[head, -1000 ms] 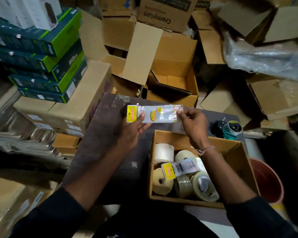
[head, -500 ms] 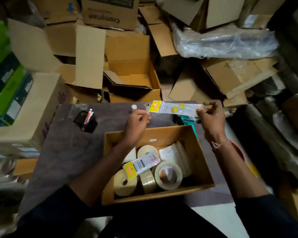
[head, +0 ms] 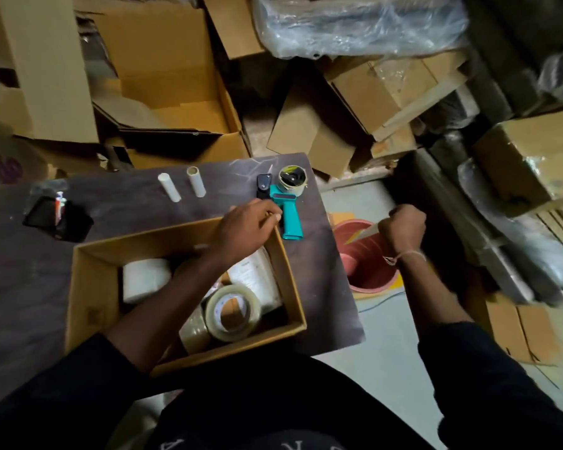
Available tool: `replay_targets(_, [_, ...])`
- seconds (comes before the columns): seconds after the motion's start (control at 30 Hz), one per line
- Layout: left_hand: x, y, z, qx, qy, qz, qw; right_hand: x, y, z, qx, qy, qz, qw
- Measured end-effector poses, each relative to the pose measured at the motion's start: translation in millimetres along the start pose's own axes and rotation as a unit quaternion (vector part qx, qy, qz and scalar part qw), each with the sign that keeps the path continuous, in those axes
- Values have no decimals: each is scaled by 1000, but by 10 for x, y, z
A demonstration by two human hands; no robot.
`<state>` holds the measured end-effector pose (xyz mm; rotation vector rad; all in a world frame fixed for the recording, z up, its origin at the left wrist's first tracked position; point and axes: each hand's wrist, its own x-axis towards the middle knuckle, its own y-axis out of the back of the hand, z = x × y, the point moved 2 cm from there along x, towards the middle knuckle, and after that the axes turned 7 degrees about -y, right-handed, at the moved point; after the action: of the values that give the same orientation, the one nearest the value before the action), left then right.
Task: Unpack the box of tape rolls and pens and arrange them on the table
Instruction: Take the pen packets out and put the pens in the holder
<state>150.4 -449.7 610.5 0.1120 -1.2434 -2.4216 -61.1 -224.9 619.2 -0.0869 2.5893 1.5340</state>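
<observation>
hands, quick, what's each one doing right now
Left hand: fingers curled shut at the far rim of the box; what they pinch cannot be told.
Right hand: fisted on a pale wrapper above the red bucket.

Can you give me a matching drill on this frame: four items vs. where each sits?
Items:
1. clear tape roll
2. teal tape dispenser
3. red bucket
4. two white tubes

Places:
A. on the floor, right of the table
B. far side of the table, left of the dispenser
C. inside the open cardboard box
D. on the table, beyond the box's far right corner

Pairs: 1-C, 2-D, 3-A, 4-B
</observation>
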Motion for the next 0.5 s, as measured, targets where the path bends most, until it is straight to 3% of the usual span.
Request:
replay_targets(0.13, [-35,11,-32,-33,-12,-2,999,310,-311,299,-75,7,-67,995])
replay_targets(0.23, [-61,58,0,-80,-15,8,997,413,-470,350,-56,10,-99,993])
replay_targets(0.37, [-138,144,-18,-141,-14,41,989,359,-542,128,26,10,-124,992])
replay_targets(0.5, [-304,244,-65,-191,-1,129,973,47,-470,-384,161,49,-196,966])
